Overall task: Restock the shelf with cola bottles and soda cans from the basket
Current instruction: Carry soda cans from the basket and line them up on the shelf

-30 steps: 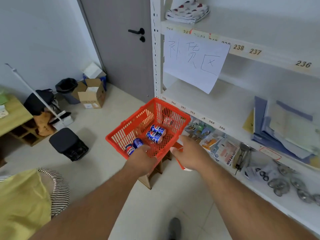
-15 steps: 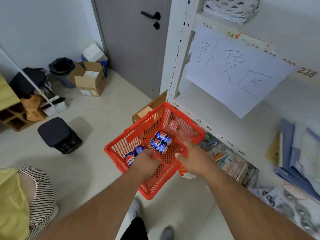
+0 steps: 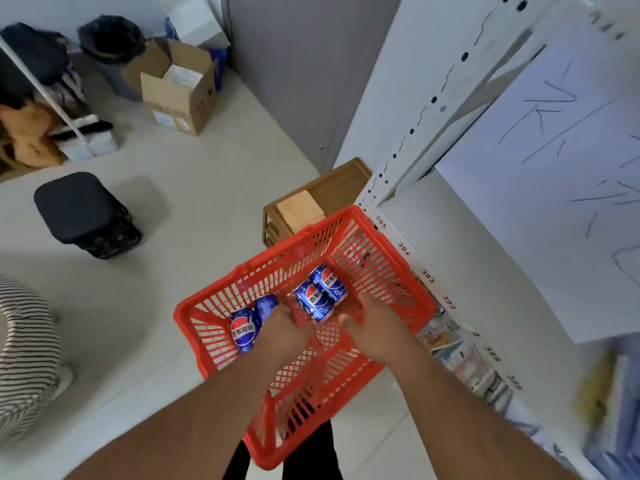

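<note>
A red plastic basket (image 3: 377, 268) hangs in front of me, beside the white shelf (image 3: 485, 258). Blue cola cans lie on its floor: one pair (image 3: 244, 332) at the left wall, another pair (image 3: 320, 294) in the middle. My left hand (image 3: 285, 329) is a closed fist over the basket's centre, next to the left pair. My right hand (image 3: 375, 329) is closed beside it, just right of the middle pair. Both seem to grip the red handles, which the fingers mostly hide. I see no bottles.
A wooden stool (image 3: 322, 199) stands behind the basket by the shelf post. A large paper sign (image 3: 554, 168) hangs over the shelf. On the floor at left are a black bin (image 3: 83, 213) and cardboard boxes (image 3: 180, 88). A person's striped sleeve (image 3: 24, 344) shows at far left.
The basket has come off the wooden stool toward me and sits lower in view. My view has tilted down and nearer the shelf. Both hands stay closed at the basket's middle.
</note>
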Action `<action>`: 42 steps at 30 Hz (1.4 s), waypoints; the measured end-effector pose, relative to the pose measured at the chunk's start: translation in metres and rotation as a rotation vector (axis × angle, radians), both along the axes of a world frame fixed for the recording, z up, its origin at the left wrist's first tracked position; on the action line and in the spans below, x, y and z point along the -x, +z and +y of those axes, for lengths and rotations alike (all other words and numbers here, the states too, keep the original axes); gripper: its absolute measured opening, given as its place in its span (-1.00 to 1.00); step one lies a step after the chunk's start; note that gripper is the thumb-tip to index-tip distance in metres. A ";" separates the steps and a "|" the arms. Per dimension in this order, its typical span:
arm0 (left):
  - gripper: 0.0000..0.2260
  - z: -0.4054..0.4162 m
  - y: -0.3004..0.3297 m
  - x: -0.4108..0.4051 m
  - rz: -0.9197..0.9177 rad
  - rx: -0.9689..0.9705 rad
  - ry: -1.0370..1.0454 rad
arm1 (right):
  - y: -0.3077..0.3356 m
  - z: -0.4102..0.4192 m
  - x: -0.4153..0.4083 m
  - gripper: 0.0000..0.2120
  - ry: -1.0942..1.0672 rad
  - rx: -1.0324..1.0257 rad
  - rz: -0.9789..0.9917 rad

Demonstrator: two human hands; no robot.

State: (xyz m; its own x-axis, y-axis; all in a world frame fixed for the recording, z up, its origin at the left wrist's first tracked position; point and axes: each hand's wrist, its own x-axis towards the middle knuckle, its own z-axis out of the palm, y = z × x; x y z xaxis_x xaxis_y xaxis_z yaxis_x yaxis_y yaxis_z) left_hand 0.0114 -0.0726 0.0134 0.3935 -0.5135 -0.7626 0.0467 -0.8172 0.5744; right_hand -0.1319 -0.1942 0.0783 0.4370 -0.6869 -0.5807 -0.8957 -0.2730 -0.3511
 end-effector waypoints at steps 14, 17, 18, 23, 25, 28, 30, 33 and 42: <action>-0.22 -0.110 -0.183 0.041 0.054 -0.176 0.438 | -0.215 -0.113 -0.032 -0.63 0.071 -0.022 0.074; -0.14 -0.105 -0.206 0.045 0.035 -0.216 0.454 | -0.230 -0.111 -0.032 -0.64 0.085 -0.054 0.050; -0.13 -0.103 -0.208 0.043 0.037 -0.218 0.444 | -0.232 -0.110 -0.032 -0.65 0.085 -0.056 0.041; -0.38 -0.090 -0.201 0.034 0.103 -0.289 0.453 | -0.228 -0.103 -0.033 -0.70 0.091 -0.027 0.051; -0.46 -0.085 -0.195 0.033 0.123 -0.313 0.455 | -0.229 -0.099 -0.035 -0.66 0.086 -0.042 0.054; -0.47 -0.085 -0.199 0.036 0.130 -0.340 0.484 | -0.236 -0.096 -0.040 -0.58 0.048 -0.108 -0.002; -0.28 -0.090 -0.202 0.040 0.102 -0.298 0.475 | -0.240 -0.098 -0.045 -0.51 0.033 -0.145 -0.041; -0.11 -0.091 -0.219 0.046 0.051 -0.281 0.499 | -0.252 -0.100 -0.048 -0.62 0.036 -0.189 -0.058; -0.24 -0.085 -0.219 0.045 0.034 -0.288 0.511 | -0.257 -0.108 -0.045 -0.64 -0.024 -0.275 -0.049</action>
State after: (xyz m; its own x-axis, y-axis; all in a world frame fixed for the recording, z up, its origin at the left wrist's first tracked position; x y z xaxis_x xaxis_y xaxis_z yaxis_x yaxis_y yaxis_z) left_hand -0.0337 -0.1580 -0.2057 0.5092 -0.0358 -0.8599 0.4901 -0.8092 0.3240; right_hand -0.0871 -0.3025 -0.1788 0.4544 -0.5172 -0.7253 -0.8810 -0.1405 -0.4517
